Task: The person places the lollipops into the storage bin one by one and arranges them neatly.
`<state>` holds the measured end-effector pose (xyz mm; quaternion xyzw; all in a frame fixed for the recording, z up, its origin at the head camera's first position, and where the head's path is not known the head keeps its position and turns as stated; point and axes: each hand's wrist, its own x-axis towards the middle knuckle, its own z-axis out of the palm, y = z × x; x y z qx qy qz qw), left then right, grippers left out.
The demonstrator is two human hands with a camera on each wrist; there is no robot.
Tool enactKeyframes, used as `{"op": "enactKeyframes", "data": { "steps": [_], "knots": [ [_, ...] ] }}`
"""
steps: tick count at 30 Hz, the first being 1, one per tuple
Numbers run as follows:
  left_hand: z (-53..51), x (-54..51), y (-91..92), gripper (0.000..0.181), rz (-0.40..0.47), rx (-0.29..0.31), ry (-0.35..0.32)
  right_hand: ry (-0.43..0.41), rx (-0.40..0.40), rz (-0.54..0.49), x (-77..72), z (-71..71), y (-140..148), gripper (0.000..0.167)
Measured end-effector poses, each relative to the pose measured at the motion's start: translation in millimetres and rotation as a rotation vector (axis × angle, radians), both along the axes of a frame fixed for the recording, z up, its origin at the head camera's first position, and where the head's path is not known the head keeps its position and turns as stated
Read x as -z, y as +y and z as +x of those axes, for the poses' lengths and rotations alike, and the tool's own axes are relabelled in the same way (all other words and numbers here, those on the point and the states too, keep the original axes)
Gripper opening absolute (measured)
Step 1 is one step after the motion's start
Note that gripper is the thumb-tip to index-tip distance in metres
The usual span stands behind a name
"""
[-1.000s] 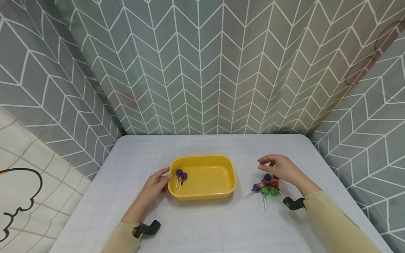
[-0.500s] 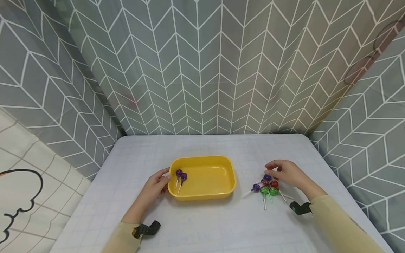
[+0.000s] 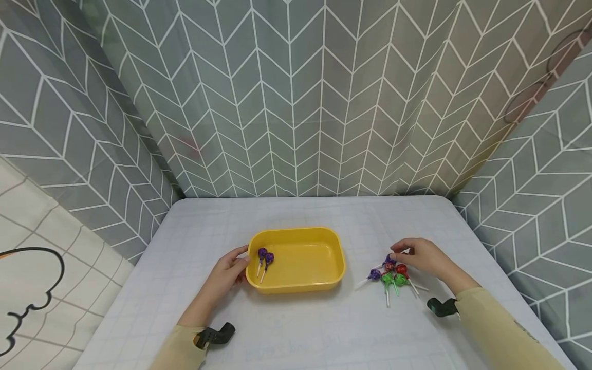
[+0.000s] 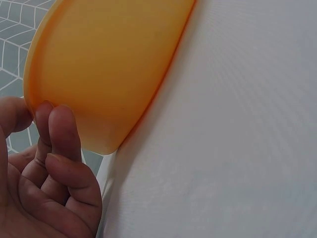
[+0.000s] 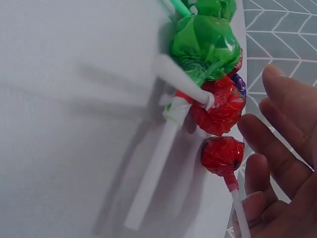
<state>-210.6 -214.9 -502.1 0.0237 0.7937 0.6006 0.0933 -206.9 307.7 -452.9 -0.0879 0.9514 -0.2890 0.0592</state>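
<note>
The table's (image 3: 296,334) tray (image 3: 305,259) shows lollipops (image 3: 269,257) (head view only).

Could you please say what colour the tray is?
The tray is yellow, best seen in the head view.

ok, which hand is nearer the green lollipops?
Right: the right hand is just beyond the green lollipops, slightly to their right; the left hand is well left of them, holding the left end of the yellow tray.
</note>
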Motion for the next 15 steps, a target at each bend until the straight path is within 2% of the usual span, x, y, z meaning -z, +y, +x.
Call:
{"op": "enactKeyframes", "data": {
  "steps": [15],
  "knots": [
    [0.7, -1.9, 1.4, 0.047, -0.013, 0.008, 0.023, 0.007, -0.021, 0.095, 7.3, -4.4, -1.9, 0.031]
  ]
}}
